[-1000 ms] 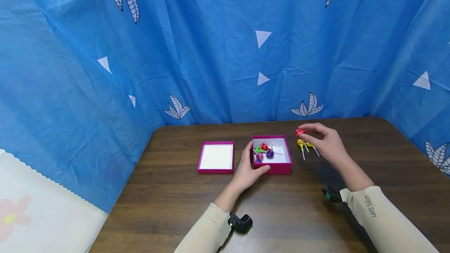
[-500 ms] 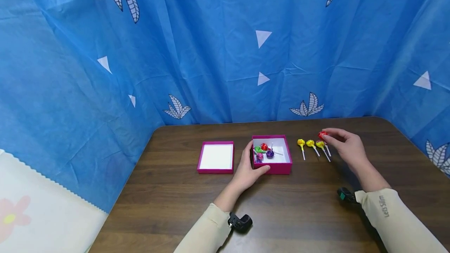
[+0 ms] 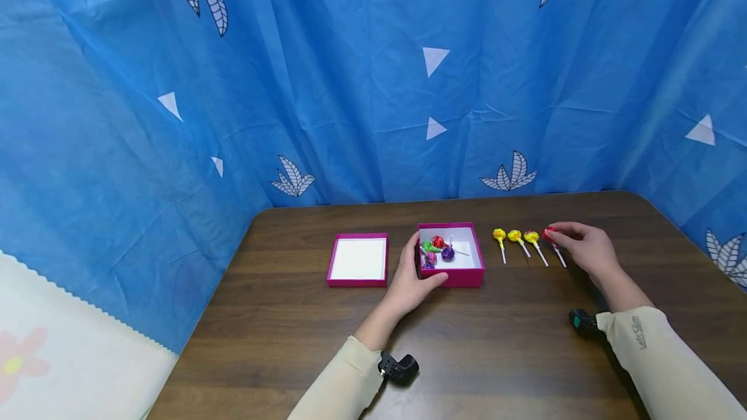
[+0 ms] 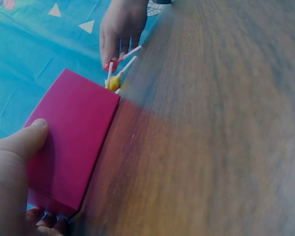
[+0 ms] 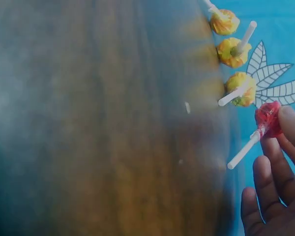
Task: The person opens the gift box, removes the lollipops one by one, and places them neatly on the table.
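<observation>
My left hand (image 3: 408,286) grips the near left corner of a magenta box (image 3: 449,279), its thumb along the front wall. Inside the box lie several lollipops: a red one (image 3: 438,242), a green one (image 3: 428,247), a pink one (image 3: 430,258) and purple ones (image 3: 447,253). My right hand (image 3: 591,253) pinches a red lollipop (image 5: 268,118) by its wrapped head between thumb and fingers, the white stick pointing toward me. Just left of it, three yellow lollipops (image 3: 532,237) lie in a row on the table, sticks toward me.
A magenta lid (image 3: 358,260) with a white inside lies left of the box. The brown wooden table (image 3: 467,355) has a blue curtain (image 3: 373,83) behind it. A white cloth (image 3: 70,342) with a flower hangs at the left.
The right hand has carried the red lollipop rightward past the yellow ones and lowered it beside the row's right end. The left hand has stayed on the box.
</observation>
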`<state>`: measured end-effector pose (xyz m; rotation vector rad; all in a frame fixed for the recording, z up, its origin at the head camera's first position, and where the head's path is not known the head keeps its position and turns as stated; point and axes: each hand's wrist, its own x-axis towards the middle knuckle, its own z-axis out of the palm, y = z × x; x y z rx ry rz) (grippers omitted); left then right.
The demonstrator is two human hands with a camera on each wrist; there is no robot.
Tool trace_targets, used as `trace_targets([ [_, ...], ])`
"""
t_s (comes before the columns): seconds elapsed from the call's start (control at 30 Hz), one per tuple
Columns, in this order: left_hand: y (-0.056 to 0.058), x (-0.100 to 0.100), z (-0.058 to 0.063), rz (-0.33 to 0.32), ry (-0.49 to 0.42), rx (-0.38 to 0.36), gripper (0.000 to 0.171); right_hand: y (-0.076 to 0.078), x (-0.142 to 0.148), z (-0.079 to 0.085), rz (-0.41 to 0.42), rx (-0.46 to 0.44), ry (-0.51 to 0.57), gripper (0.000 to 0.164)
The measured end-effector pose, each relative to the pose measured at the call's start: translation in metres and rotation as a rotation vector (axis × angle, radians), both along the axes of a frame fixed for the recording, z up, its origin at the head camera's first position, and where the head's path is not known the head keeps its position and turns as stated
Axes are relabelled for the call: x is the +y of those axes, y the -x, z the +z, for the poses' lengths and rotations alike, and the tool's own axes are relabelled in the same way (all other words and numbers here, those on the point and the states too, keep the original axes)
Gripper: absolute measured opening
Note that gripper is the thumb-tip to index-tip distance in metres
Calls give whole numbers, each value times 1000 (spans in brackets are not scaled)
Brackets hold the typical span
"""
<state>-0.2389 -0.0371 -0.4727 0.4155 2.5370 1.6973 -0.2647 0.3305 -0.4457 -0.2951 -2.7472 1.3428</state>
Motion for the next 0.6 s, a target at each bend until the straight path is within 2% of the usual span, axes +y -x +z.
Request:
trace_targets([
  [0.27,2,0,0,-1,4,5,97,9,-1,-1,0,-35,-62,61],
  [0.6,2,0,-1,-4,7,2,96,10,-1,-5,-26,-46,-132,59],
])
